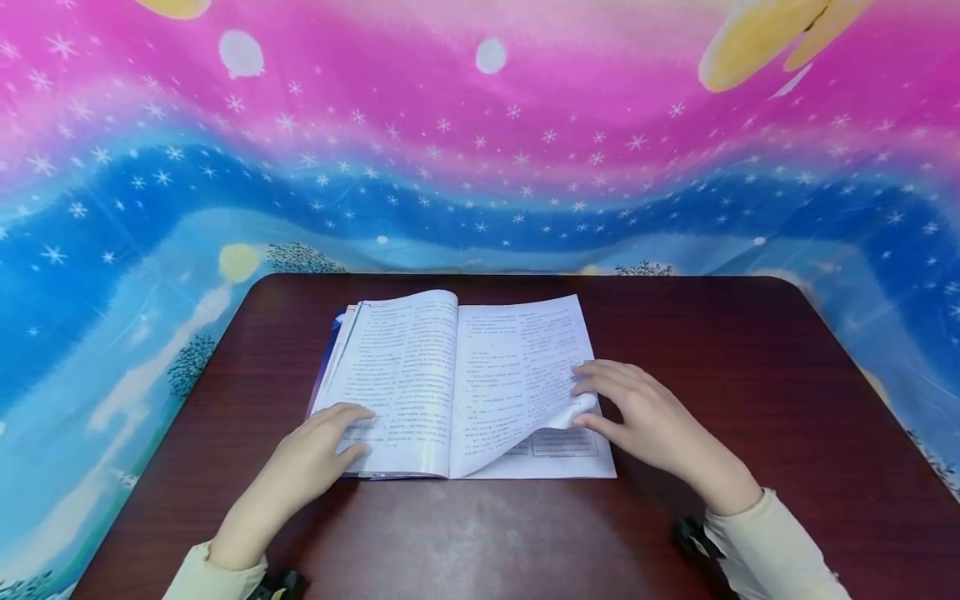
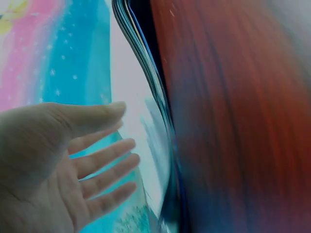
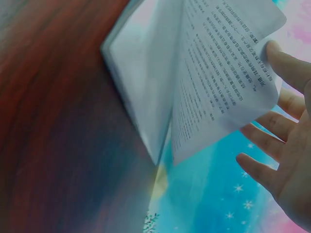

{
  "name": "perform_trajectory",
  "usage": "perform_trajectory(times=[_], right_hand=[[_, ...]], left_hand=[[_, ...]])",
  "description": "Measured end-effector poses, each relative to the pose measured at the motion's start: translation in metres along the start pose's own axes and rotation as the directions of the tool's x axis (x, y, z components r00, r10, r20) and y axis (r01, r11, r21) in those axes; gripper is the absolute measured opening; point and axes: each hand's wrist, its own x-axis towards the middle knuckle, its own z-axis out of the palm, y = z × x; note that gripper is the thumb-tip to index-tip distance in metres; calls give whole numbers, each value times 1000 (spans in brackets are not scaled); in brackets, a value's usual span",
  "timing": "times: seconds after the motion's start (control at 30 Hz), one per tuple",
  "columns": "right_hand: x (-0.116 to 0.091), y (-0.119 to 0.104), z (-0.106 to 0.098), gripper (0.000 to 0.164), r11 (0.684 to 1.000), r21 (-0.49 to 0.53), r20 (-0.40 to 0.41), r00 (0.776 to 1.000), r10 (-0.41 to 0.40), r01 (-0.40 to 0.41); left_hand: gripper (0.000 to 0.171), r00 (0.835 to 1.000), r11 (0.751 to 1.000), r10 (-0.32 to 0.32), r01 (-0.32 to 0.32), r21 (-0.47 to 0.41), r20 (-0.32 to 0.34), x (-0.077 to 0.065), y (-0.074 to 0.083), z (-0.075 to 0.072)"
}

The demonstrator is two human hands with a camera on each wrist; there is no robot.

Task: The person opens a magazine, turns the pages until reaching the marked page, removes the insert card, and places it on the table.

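Observation:
A magazine (image 1: 405,383) lies spread on the table, dense with printed text, its left stack of pages thicker and bowed up near the spine. My right hand (image 1: 645,417) pinches the lower right corner of a right-hand page (image 1: 525,367), thumb on one side and fingers on the other. That corner is lifted and curled, baring part of the sheet beneath. In the right wrist view the raised page (image 3: 223,82) stands between thumb and fingers. My left hand (image 1: 315,454) is over the lower left edge of the magazine, fingers loosely extended; whether they touch the paper cannot be made out.
The dark reddish-brown wooden table (image 1: 750,375) extends on both sides of the magazine and in front of it. Behind and around it hangs a pink and blue cloth (image 1: 480,150) with snowflakes. Pale sleeves and dark wrist devices (image 1: 697,537) are at both wrists.

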Motion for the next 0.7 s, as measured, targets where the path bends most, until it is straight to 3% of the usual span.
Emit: perform_trajectory(times=[0.17,0.27,0.43,0.57,0.7], right_hand=[[10,-7,-3,32,999,9,-59,998,-30,31],[16,-13,-5,31,999,12,-72,997,-34,35],[24,-24,-9,32,999,-3,-86,995,-44,44],[30,-31,-12,34,997,-24,-112,991,-78,76],[35,-39,-15,35,994,-32,-131,985,-109,106]], left_hand=[[32,995,995,71,-76,-61,-75,12,31,5],[32,984,985,135,-146,-93,-115,16,52,6],[44,959,951,253,-270,-148,-127,21,87,3],[49,922,910,349,-377,-175,-171,25,106,4],[48,873,866,419,-467,-179,-249,30,119,7]])
